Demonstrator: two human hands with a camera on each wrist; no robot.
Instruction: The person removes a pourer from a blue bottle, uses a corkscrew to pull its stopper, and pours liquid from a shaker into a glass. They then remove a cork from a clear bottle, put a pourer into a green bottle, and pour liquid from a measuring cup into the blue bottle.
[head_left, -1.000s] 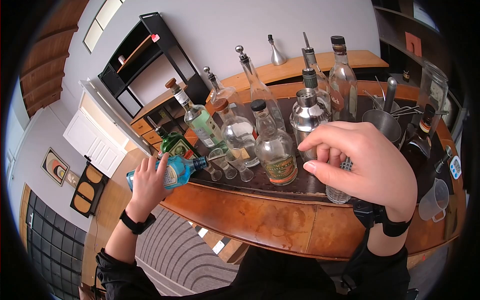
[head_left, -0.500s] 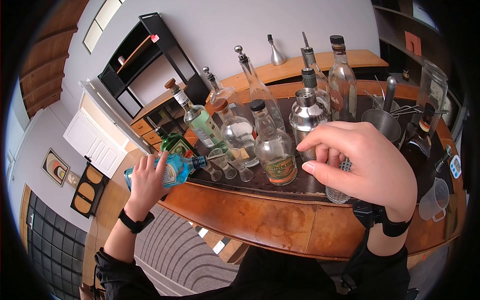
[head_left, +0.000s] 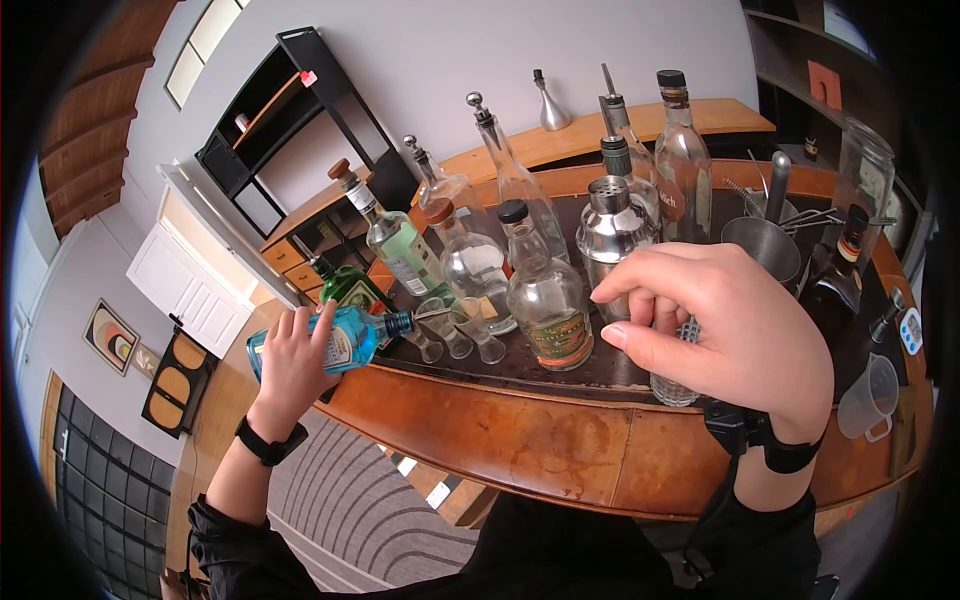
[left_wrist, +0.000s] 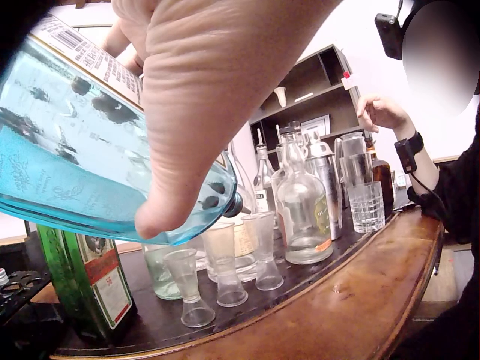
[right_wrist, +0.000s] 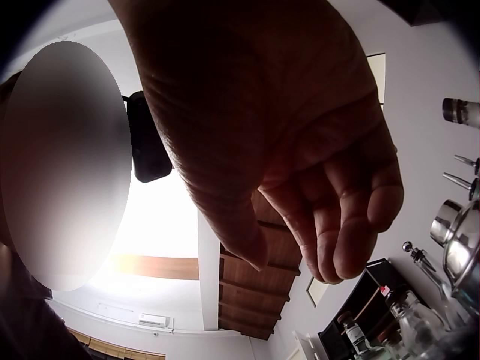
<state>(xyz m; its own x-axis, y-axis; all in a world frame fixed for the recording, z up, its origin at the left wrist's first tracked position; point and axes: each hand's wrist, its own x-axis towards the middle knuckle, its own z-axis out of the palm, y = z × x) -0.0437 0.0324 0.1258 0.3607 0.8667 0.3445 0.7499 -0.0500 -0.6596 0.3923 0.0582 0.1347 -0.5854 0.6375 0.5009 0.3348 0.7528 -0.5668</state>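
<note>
My left hand (head_left: 292,365) grips a blue glass bottle (head_left: 350,338), tipped nearly level with its dark-collared pour spout pointing right. The spout's tip lies close over the rims of three small hourglass-shaped clear glasses (left_wrist: 231,289), lined up near the counter's edge. Pale blue liquid shows inside the bottle (left_wrist: 60,165) in the left wrist view. My right hand (head_left: 715,320) hangs in the air with loosely curled fingers and holds nothing. Below it stands a cut-glass tumbler (left_wrist: 367,208), partly hidden by the hand in the head view.
Behind the small glasses stand a green bottle (left_wrist: 86,281), a round clear bottle (head_left: 550,300) and several other bottles. A steel shaker (head_left: 617,230) is mid-counter. At right are a metal mixing cup (head_left: 763,248), a plastic measuring jug (head_left: 868,398) and a blue-white timer (head_left: 910,334).
The blue bottle and my left hand have shifted very slightly left, with the spout still near the small glasses. My right hand has stayed in place.
</note>
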